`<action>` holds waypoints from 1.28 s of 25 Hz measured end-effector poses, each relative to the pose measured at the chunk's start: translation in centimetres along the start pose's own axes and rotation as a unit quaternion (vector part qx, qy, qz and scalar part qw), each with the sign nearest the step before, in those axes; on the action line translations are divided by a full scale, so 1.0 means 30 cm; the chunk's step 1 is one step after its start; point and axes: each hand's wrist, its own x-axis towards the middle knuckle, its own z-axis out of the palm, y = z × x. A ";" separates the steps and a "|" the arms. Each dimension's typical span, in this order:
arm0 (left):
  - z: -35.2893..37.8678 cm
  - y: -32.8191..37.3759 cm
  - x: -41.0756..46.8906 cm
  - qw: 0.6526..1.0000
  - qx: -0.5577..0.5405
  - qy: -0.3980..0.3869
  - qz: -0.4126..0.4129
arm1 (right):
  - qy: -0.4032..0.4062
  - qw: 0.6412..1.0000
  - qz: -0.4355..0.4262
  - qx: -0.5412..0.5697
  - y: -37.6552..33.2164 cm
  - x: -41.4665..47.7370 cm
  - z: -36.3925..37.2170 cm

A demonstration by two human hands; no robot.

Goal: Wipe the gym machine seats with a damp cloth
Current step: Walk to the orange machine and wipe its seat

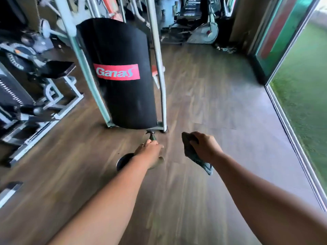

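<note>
Both forearms extended forward. Left hand (149,151) gripped a spray bottle (151,136); right hand (205,147) held the cloth (190,151), fingers curled round it. Nearest seat (58,68) stood well apart, leftward. Drips would likely slick the floor (212,85).

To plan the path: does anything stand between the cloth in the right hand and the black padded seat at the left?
Yes. The black Ganas cover and its metal frame stand between the cloth in the right hand and the seat.
</note>
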 end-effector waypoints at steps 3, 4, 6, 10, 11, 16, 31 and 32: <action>-0.069 0.178 0.292 0.999 -0.004 -0.005 0.043 | 0.030 0.999 0.036 -0.013 0.181 0.149 -0.148; -0.090 0.231 0.400 0.998 -0.006 -0.007 0.059 | 0.040 0.998 0.052 -0.016 0.242 0.211 -0.193; -0.128 0.312 0.614 0.996 -0.006 -0.020 0.088 | 0.054 0.995 0.082 -0.022 0.345 0.347 -0.270; -0.249 0.423 1.038 0.990 0.018 -0.040 0.131 | 0.090 0.987 0.134 -0.018 0.502 0.639 -0.404; -0.285 0.443 1.120 0.989 0.028 -0.041 0.136 | 0.094 0.985 0.147 -0.013 0.529 0.701 -0.431; -0.452 0.558 1.592 0.983 0.072 -0.044 0.162 | 0.130 0.974 0.184 0.013 0.714 1.086 -0.561; -0.791 0.707 2.937 0.999 0.005 -0.021 0.048 | 0.049 0.997 0.063 -0.007 1.170 2.574 -0.981; -0.815 0.675 3.037 0.999 0.005 -0.019 0.038 | 0.044 0.998 0.054 -0.011 1.177 2.692 -0.984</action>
